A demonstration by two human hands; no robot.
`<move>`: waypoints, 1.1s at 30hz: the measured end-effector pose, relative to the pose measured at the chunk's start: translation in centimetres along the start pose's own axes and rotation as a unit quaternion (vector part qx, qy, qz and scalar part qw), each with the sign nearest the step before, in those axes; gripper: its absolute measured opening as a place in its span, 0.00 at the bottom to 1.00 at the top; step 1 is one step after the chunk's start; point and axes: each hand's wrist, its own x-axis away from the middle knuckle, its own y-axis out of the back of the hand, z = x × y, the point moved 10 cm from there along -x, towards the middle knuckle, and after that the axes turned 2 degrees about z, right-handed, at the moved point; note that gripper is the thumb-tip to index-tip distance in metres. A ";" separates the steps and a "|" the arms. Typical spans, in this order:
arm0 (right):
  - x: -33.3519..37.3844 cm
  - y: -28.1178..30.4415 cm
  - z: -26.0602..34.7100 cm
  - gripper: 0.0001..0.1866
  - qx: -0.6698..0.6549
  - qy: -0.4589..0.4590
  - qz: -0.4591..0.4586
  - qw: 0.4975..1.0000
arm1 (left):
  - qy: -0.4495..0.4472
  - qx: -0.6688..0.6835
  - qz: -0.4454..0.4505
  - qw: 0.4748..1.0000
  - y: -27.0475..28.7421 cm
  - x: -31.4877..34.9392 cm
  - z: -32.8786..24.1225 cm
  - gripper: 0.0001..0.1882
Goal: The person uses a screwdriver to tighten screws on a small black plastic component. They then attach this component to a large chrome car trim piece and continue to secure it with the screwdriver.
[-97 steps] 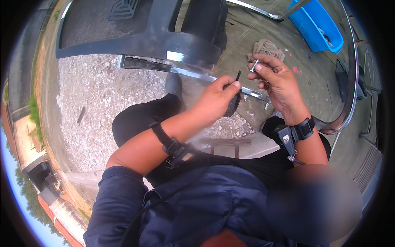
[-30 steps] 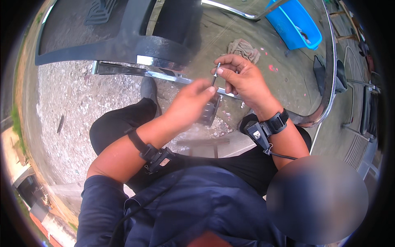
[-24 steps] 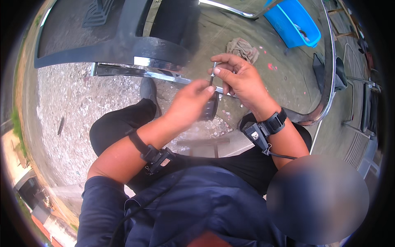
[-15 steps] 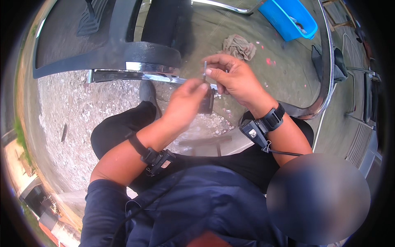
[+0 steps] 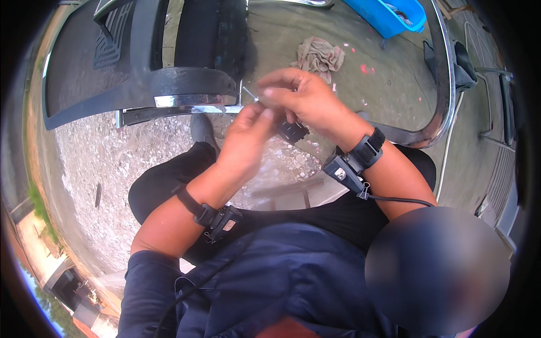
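Observation:
A thin silvery bolt [image 5: 250, 93] sticks out at a slant where my fingertips meet. My left hand [image 5: 242, 141] is closed, its thumb and forefinger pinching around the bolt's lower end. My right hand [image 5: 310, 101] presses in from the other side with curled fingers, smeared by motion; what they hold is hidden. Just below the hands is a dark slotted piece [image 5: 293, 132], tilted, partly covered by my fingers. Left of the hands lies a black chair with a mesh back [image 5: 73, 84] and a chrome-trimmed arm [image 5: 194, 87].
A crumpled rag [image 5: 320, 55] lies on the green ground sheet [image 5: 389, 73] beyond my hands. At the far right stands a blue bin [image 5: 389, 17] with things inside. A curved chrome chair frame [image 5: 448, 84] borders the right side. Rubble [image 5: 96, 169] covers the left ground.
Both hands have shifted slightly left. The bolt has gone from upright to slanting left. The dark slotted piece has tilted, and the view has shifted a little.

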 end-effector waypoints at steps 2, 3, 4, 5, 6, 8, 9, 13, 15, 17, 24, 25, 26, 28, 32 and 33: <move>0.2 1.1 0.1 0.17 0.033 -0.004 -0.034 0.999 | -0.002 0.053 -0.015 0.998 0.1 -0.1 -0.1 0.07; 0.3 1.7 0.0 0.17 0.049 -0.006 -0.051 0.997 | -0.003 0.080 -0.022 0.997 0.3 -0.2 -0.1 0.07; 0.4 2.3 -0.1 0.18 0.077 -0.007 -0.064 0.995 | -0.008 0.091 -0.015 0.996 0.3 -0.4 -0.1 0.06; 0.6 3.0 -0.5 0.19 0.105 -0.008 -0.078 0.991 | -0.013 0.101 -0.008 0.995 0.5 -0.5 0.1 0.06; 0.7 3.5 -0.7 0.20 0.132 -0.009 -0.090 0.987 | -0.019 0.112 -0.001 0.994 0.5 -0.5 0.1 0.06; 1.3 3.7 -1.3 0.23 0.150 -0.021 -0.085 0.985 | -0.016 0.129 -0.008 0.991 0.8 -0.6 0.0 0.06; 1.5 3.8 -1.6 0.24 0.159 -0.028 -0.083 0.983 | -0.014 0.138 -0.012 0.990 0.9 -0.6 0.1 0.06; 2.6 4.0 -2.6 0.31 0.119 -0.068 -0.073 0.988 | -0.008 0.151 -0.019 0.988 1.0 -0.9 0.4 0.07; 3.1 4.4 -3.4 0.33 0.103 -0.080 -0.077 0.989 | -0.007 0.160 -0.027 0.987 1.0 -1.1 0.5 0.08; 3.6 4.2 -3.7 0.33 0.077 -0.102 -0.073 0.989 | -0.009 0.159 -0.022 0.987 0.9 -1.2 0.0 0.08; 4.2 4.1 -4.6 0.27 0.006 -0.147 -0.051 0.988 | -0.005 0.173 -0.024 0.985 0.9 -1.5 0.0 0.10; 4.1 4.1 -4.7 0.26 -0.002 -0.140 -0.044 0.989 | -0.006 0.175 -0.024 0.984 0.8 -1.5 0.0 0.10; 3.9 4.1 -4.7 0.25 -0.009 -0.133 -0.038 0.990 | -0.007 0.177 -0.025 0.984 0.8 -1.5 0.0 0.10; 3.9 4.3 -4.6 0.23 -0.009 -0.121 -0.038 0.992 | -0.007 0.179 -0.020 0.984 0.6 -1.6 -0.1 0.10; 3.9 4.5 -3.7 0.20 0.015 -0.101 -0.062 0.993 | -0.011 0.178 -0.009 0.984 0.3 -1.6 -0.5 0.10; 4.0 4.6 -3.5 0.20 0.019 -0.096 -0.069 0.993 | -0.012 0.179 -0.006 0.984 0.2 -1.6 -0.5 0.10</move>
